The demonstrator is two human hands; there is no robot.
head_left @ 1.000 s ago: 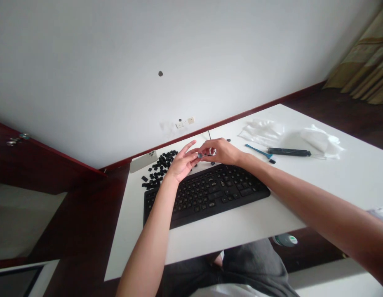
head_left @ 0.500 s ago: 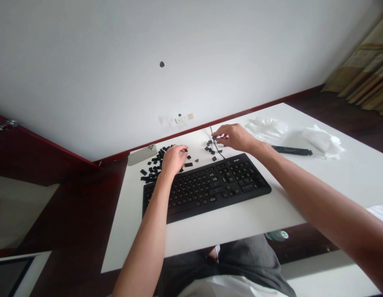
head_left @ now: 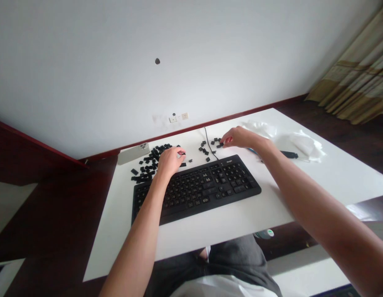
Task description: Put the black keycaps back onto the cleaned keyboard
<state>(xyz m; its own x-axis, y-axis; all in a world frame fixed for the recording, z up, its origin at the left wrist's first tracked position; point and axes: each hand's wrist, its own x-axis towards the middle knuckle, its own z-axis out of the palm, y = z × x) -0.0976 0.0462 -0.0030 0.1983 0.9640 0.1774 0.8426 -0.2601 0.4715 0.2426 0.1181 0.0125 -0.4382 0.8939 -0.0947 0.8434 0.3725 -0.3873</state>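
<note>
A black keyboard (head_left: 210, 204) lies on the white table, with many of its key positions bare of caps. My left hand (head_left: 170, 160) is over its upper left part, thumb and forefinger pinched on a small black keycap (head_left: 183, 154). Loose black keycaps (head_left: 153, 156) are heaped to the left of that hand, partly hidden by it. Behind the keyboard, my right hand (head_left: 238, 137) has its fingertips closed at a keycap (head_left: 221, 144) beside a smaller scattered group of keycaps (head_left: 203, 149). Whether that cap is lifted is hard to see.
The keyboard's cable (head_left: 209, 144) runs back toward the wall. A phone (head_left: 129, 155) lies at the table's back left. Crumpled white plastic (head_left: 305, 145) and a dark long object (head_left: 289, 154) are on the right. A bottle (head_left: 265, 234) shows below the front edge.
My right hand has moved from beside the cable to the keycaps right of it. The left hand keeps its pinch. The whole view has shifted slightly.
</note>
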